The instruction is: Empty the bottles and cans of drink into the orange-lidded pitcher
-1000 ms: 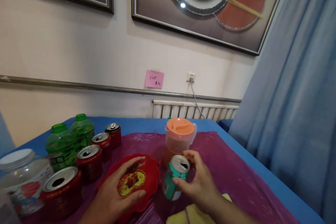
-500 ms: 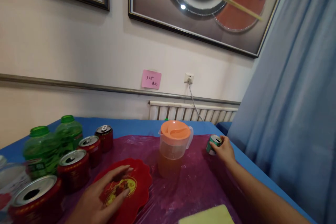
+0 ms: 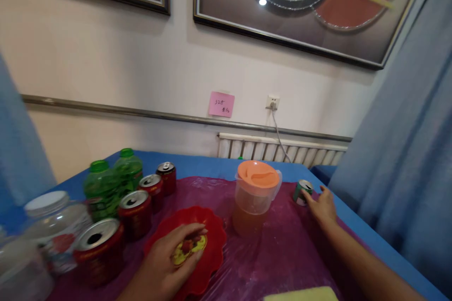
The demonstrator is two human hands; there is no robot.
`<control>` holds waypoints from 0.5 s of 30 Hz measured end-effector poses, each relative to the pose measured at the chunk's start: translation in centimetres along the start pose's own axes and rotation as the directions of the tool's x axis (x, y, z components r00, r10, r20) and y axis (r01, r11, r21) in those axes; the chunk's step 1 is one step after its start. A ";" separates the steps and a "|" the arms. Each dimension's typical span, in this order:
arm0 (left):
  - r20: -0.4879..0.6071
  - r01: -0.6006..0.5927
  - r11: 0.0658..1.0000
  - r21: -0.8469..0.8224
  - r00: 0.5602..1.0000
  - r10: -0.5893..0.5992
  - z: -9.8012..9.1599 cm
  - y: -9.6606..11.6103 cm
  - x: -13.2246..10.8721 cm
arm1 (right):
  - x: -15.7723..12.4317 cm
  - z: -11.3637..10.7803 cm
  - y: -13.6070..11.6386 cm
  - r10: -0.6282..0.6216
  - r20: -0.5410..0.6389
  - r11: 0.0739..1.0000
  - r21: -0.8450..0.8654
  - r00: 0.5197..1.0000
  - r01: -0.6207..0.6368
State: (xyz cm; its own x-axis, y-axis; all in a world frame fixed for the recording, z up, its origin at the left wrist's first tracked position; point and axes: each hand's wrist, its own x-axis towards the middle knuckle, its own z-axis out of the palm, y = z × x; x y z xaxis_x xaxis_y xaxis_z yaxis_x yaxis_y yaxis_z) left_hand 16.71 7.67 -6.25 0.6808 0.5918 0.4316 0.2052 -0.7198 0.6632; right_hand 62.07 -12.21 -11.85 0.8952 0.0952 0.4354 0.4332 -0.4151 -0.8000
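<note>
A small green can (image 3: 302,193) stands upright at the right side of the purple plastic sheet (image 3: 261,263). Just right of it is my right hand (image 3: 323,208), fingers spread, with a fingertip at or very close to the can's side. My left hand (image 3: 167,261) hovers over a red scalloped plate (image 3: 214,263) with a yellow printed centre. Its thumb and fingers are apart and hold nothing. Between the hands stands a clear pitcher (image 3: 251,207) with an orange lid and amber liquid inside.
Several red cans (image 3: 134,214) form a row on the left. Behind them are two green bottles (image 3: 102,190) and a clear white-lidded jar (image 3: 58,225). A yellow cloth or sponge (image 3: 302,294) lies at the front edge. A blue curtain (image 3: 399,160) hangs at right.
My right hand has loosened from the green can and drawn slightly right, its fingers spreading. My left hand stays over the plate. The view has turned left, showing more jars.
</note>
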 end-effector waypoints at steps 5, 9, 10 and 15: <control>0.104 -0.044 0.998 -0.038 0.993 0.048 -0.3 1.6 -0.7 | -5.1 -4.1 -0.9 -0.113 -0.011 0.994 -0.006 0.993 0.113; 0.081 -0.098 0.988 -0.118 0.991 0.108 -0.1 3.2 -0.9 | -12.3 -7.0 -4.2 -0.379 0.158 0.919 0.179 0.912 0.351; 0.071 -0.105 0.986 -0.127 0.991 0.114 0.0 3.3 -1.0 | -14.3 -7.4 -5.5 -0.470 0.182 0.874 0.233 0.864 0.426; 0.030 -0.126 0.982 -0.141 0.991 0.132 1.0 2.1 -1.2 | -23.3 -6.3 -15.5 -0.898 0.234 0.440 0.512 0.374 0.738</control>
State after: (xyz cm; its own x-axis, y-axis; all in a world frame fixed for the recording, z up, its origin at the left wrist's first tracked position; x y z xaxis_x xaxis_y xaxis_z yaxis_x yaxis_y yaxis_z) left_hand 17.00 5.07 -6.00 0.7224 0.4809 0.4969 0.0165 -0.7303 0.6829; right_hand 33.89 -13.73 -7.01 -0.0297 0.6196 0.7843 0.9046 0.3505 -0.2426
